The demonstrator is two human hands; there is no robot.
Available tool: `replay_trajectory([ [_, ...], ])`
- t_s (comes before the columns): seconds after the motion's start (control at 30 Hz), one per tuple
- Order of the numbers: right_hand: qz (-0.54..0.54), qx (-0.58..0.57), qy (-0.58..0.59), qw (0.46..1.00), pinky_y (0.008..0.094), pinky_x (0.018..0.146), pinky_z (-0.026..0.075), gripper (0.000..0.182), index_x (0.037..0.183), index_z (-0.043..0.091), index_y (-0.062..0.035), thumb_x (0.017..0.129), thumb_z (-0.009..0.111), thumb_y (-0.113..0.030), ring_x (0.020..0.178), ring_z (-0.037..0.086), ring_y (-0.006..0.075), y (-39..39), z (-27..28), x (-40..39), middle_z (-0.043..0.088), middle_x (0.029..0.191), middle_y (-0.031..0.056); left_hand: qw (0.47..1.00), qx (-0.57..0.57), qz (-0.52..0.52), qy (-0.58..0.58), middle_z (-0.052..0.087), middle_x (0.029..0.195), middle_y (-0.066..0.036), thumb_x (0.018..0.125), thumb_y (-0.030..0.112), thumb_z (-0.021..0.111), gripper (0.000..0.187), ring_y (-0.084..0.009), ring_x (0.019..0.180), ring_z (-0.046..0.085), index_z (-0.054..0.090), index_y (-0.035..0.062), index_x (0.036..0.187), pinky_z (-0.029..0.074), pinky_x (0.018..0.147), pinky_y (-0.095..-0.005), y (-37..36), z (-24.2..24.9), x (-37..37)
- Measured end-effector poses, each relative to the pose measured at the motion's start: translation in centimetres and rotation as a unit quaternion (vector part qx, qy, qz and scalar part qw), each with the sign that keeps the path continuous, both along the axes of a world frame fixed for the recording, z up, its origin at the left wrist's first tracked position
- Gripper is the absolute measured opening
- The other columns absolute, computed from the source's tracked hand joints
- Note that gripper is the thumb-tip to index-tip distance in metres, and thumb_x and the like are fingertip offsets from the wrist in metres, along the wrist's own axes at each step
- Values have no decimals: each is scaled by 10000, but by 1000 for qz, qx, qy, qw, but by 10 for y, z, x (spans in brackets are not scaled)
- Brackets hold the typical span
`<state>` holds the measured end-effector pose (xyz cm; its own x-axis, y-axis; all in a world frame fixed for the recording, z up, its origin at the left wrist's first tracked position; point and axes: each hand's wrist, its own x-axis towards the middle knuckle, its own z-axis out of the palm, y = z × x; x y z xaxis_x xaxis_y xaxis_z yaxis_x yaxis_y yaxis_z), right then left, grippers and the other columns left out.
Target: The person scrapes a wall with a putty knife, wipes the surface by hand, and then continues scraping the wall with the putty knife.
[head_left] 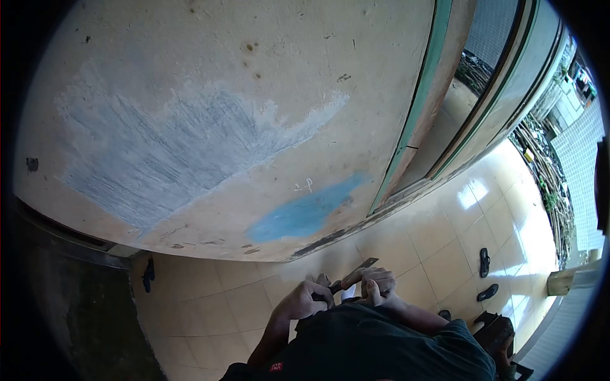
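Observation:
Near the front of the person's dark shirt [375,343], my left hand [305,298] and my right hand [376,284] are close together. A scraper-like tool [353,277] with a brown handle and a flat metal blade lies between them. My right hand is closed by the blade end, its fingers curled over the tool. My left hand is closed around a dark part at the tool's other end. Beyond both hands rises a worn beige wall [356,82] with a large grey-white scratched patch [171,152] and a smaller blue patch [311,209].
A green-edged doorway [416,114] stands at the upper right. Black sandals [485,262] are on the tiled floor [406,254]. One dark shoe [149,275] is at the left, by the wall. A dark object [495,333] is at the lower right.

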<state>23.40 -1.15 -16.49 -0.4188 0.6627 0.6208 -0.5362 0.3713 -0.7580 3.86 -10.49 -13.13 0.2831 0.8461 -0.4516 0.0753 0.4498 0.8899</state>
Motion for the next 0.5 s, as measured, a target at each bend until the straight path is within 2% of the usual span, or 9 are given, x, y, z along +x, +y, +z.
replay_trajectory([
  [0.13, -5, 5, 28, 1000, 361, 578, 536, 384, 528, 459, -7, 897, 358, -25, 614, 649, 309, 5, 13, -6, 488, 521, 77, 998, 23, 17, -50, 604, 656, -25, 698, -56, 612, 122, -74, 543, 525, 674, 3, 785, 396, 483, -211, -1, 4, -14],
  [0.17, -23, 51, -3, 998, 364, 585, 535, 342, 569, 493, -3, 892, 388, -40, 641, 653, 302, 9, 20, -9, 517, 572, 83, 997, 45, 2, -56, 605, 723, -45, 713, -70, 606, 133, -79, 558, 517, 669, -14, 815, 396, 491, -216, -1, 6, -21],
  [0.23, -46, 100, -30, 993, 366, 592, 535, 303, 610, 528, 0, 887, 418, -56, 669, 657, 296, 19, 39, -23, 545, 624, 88, 993, 63, 16, -100, 598, 713, -33, 722, -46, 614, 122, -70, 546, 516, 660, -11, 830, 400, 487, -211, 1, 21, -26],
  [0.27, -53, 169, -43, 983, 360, 596, 528, 250, 653, 553, -1, 872, 462, -80, 717, 656, 285, 25, 53, -33, 563, 671, 91, 986, 76, 30, -145, 591, 703, -21, 732, -22, 622, 118, -61, 534, 515, 651, -8, 845, 404, 484, -206, 2, 28, -30],
  [0.3, -62, 236, -55, 968, 354, 600, 522, 205, 696, 578, -2, 858, 505, -104, 765, 654, 273, 31, 68, -43, 581, 717, 94, 983, 92, 13, -158, 566, 824, -98, 745, -51, 609, 123, -91, 556, 487, 637, -44, 865, 380, 476, -228, 3, 32, -37],
  [0.33, -67, 237, -55, 968, 354, 600, 522, 205, 696, 578, -2, 858, 505, -104, 765, 654, 273, 38, 82, -51, 581, 717, 94, 983, 92, 7, -157, 566, 824, -98, 745, -51, 609, 123, -91, 556, 487, 637, -44, 865, 380, 476, -228, 4, 37, -38],
  [0.4, -54, 381, -73, 920, 330, 590, 509, 165, 701, 568, -25, 814, 579, -145, 760, 627, 244, 55, 110, -67, 558, 697, 76, 949, 209, 66, -228, 558, 795, -108, 749, -32, 611, 85, -101, 563, 486, 625, -39, 833, 372, 464, -229, 10, 45, -35],
  [0.43, -60, 381, -73, 920, 330, 590, 509, 165, 701, 568, -25, 814, 579, -145, 760, 627, 244, 62, 122, -75, 558, 697, 76, 937, 253, 74, -230, 526, 771, -124, 750, -25, 612, 51, -112, 521, 472, 602, -41, 798, 355, 431, -237, 13, 45, -35],
  [0.5, -8, 478, -104, 872, 309, 547, 502, 119, 663, 571, -28, 766, 572, -87, 700, 617, 220, 74, 144, -90, 566, 676, 59, 924, 252, 99, -271, 516, 759, -119, 723, -9, 618, 57, -120, 548, 471, 611, -33, 775, 357, 446, -232, 13, 61, -34],
])
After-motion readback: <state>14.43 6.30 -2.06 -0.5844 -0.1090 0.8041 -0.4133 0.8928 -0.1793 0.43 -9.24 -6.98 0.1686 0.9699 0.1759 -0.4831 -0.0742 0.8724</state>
